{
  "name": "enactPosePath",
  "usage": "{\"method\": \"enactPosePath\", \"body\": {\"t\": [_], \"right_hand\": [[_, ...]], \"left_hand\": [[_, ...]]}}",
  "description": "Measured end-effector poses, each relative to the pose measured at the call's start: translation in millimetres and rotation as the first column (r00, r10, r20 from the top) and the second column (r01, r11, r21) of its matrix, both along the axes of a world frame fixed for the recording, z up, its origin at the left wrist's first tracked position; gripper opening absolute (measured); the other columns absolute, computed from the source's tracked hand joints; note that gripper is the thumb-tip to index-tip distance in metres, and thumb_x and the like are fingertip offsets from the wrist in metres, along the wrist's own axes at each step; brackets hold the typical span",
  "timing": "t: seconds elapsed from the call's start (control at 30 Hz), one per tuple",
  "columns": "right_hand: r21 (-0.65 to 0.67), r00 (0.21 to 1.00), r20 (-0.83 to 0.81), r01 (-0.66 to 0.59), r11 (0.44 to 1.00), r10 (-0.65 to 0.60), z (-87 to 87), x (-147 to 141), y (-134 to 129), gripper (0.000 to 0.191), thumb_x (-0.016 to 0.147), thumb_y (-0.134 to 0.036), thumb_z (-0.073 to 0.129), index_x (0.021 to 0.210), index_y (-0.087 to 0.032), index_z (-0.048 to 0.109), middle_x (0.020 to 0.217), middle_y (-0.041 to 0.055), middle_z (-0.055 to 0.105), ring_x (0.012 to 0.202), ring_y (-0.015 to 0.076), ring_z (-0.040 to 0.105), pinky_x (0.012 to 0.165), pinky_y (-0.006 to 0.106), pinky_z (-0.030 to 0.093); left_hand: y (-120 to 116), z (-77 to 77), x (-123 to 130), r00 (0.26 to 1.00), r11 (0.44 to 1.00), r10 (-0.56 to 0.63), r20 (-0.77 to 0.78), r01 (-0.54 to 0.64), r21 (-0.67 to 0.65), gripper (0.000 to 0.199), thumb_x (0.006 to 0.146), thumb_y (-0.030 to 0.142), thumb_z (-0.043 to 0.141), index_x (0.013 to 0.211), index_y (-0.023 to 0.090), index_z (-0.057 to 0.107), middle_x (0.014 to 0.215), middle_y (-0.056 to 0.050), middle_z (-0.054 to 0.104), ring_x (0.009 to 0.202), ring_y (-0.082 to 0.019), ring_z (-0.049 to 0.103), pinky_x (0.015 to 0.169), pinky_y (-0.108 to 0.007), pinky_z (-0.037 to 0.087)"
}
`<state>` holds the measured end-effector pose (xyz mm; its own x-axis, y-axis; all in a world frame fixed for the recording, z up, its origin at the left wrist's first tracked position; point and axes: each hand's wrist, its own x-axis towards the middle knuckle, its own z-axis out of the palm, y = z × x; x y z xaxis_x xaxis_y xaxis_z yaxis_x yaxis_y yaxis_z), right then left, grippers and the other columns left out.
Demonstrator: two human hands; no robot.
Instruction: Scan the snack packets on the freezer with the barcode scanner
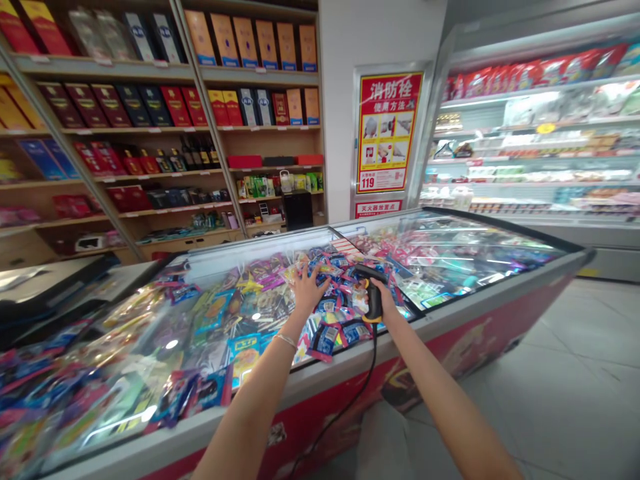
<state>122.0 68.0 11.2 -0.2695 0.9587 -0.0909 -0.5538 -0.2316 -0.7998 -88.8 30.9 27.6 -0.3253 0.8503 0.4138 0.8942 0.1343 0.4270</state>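
Observation:
My left hand [310, 288] reaches over the rim of a chest freezer [320, 381], its spread fingers resting on a heap of small foil packets [325, 339]. My right hand [381, 300] is shut around a black and yellow handheld barcode scanner [374, 293], close to my left hand and above the same packets. A black cable [361, 393] hangs from the scanner down past the freezer's red front. Sliding glass panels [475, 267] cover much of the freezer, with more packets visible beneath them.
Wooden shelves [150, 100] of boxed goods and bottles stand behind the freezer. A red and yellow fire hydrant instruction poster [387, 133] hangs on a white pillar. A refrigerated display case [540, 133] stands at right, above a tiled floor [550, 373]. A counter [50, 287] lies at left.

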Motion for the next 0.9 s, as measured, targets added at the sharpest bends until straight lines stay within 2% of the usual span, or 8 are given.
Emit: {"method": "enactPosePath", "body": {"t": [0.13,0.3,0.4,0.47,0.6,0.7,0.8,0.9], "right_hand": [[0.010,1.000,0.015,0.017,1.000,-0.017,-4.4,1,3,0.025,0.077,-0.035,0.062,0.082,-0.012,0.064,0.065,0.0030,0.064,0.040,0.0073,0.049,0.037,0.018,0.042],[0.002,0.996,0.073,0.051,0.999,-0.051,5.2,-1,-6,0.023,0.077,-0.035,0.062,0.079,-0.012,0.064,0.064,0.0033,0.064,0.040,0.0075,0.050,0.037,0.018,0.042],[-0.025,0.993,0.105,0.064,0.998,-0.061,14.3,-1,-14,0.020,0.078,-0.031,0.060,0.079,-0.012,0.064,0.064,0.0034,0.064,0.038,0.0073,0.048,0.036,0.018,0.041],[-0.040,0.992,0.123,0.040,0.998,-0.035,22.1,0,-19,0.018,0.077,-0.030,0.061,0.079,-0.012,0.064,0.063,0.0033,0.063,0.039,0.0078,0.049,0.035,0.018,0.041],[0.044,0.993,0.111,-0.045,0.998,0.040,46.6,-10,-33,0.019,0.076,-0.034,0.062,0.079,-0.016,0.063,0.060,0.0021,0.061,0.040,0.0094,0.050,0.036,0.020,0.041],[0.095,0.983,0.139,-0.131,0.987,0.117,70.1,-39,-49,0.024,0.078,-0.038,0.059,0.085,-0.016,0.064,0.054,0.0008,0.057,0.039,0.0110,0.049,0.034,0.021,0.039],[0.129,0.968,0.149,-0.222,0.967,0.202,86.8,-86,-68,0.025,0.079,-0.040,0.059,0.086,-0.016,0.064,0.053,0.0002,0.056,0.039,0.0110,0.048,0.034,0.021,0.038],[0.144,0.939,0.162,-0.325,0.934,0.302,88.3,-141,-83,0.024,0.079,-0.040,0.060,0.082,-0.017,0.062,0.051,-0.0004,0.056,0.038,0.0109,0.048,0.034,0.021,0.039]], "left_hand": [[6,-0.2,0,1.000,1.000,-0.007,0.010,0.007,0.011,0.062,0.082,0.063,0.048,0.139,0.039,0.044,0.152,-0.008,0.032,0.141,-0.044,0.012,0.105,-0.071,0.015],[0,4.9,4,0.999,0.999,-0.022,0.043,0.023,-0.039,0.063,0.082,0.064,0.047,0.139,0.036,0.045,0.154,-0.008,0.028,0.142,-0.043,0.011,0.107,-0.069,0.014],[-9,17.9,2,0.997,0.995,-0.043,0.057,0.048,-0.085,0.064,0.083,0.066,0.044,0.141,0.039,0.042,0.158,-0.005,0.021,0.142,-0.045,0.007,0.106,-0.071,0.010],[-20,32.8,-10,0.998,0.997,-0.055,0.023,0.056,-0.058,0.064,0.085,0.065,0.042,0.144,0.040,0.036,0.159,-0.003,0.018,0.143,-0.045,0.003,0.106,-0.072,0.007],[-57,68.9,-65,0.998,0.995,-0.008,-0.055,0.014,0.102,0.064,0.089,0.061,0.038,0.148,0.040,0.025,0.159,-0.002,0.016,0.144,-0.041,0.001,0.108,-0.069,0.007],[-91,85.5,-123,0.995,0.980,0.093,-0.031,-0.086,0.177,0.062,0.089,0.061,0.036,0.147,0.039,0.028,0.158,-0.003,0.019,0.143,-0.042,0.006,0.106,-0.071,0.009],[-121,84.3,-179,0.978,0.954,0.206,0.026,-0.207,0.215,0.059,0.090,0.059,0.038,0.144,0.039,0.034,0.157,-0.004,0.024,0.143,-0.041,0.011,0.106,-0.070,0.011],[-141,68.4,-227,0.954,0.925,0.280,0.107,-0.298,0.236,0.055,0.089,0.057,0.042,0.140,0.038,0.042,0.154,-0.005,0.030,0.143,-0.039,0.015,0.108,-0.067,0.012]]}}
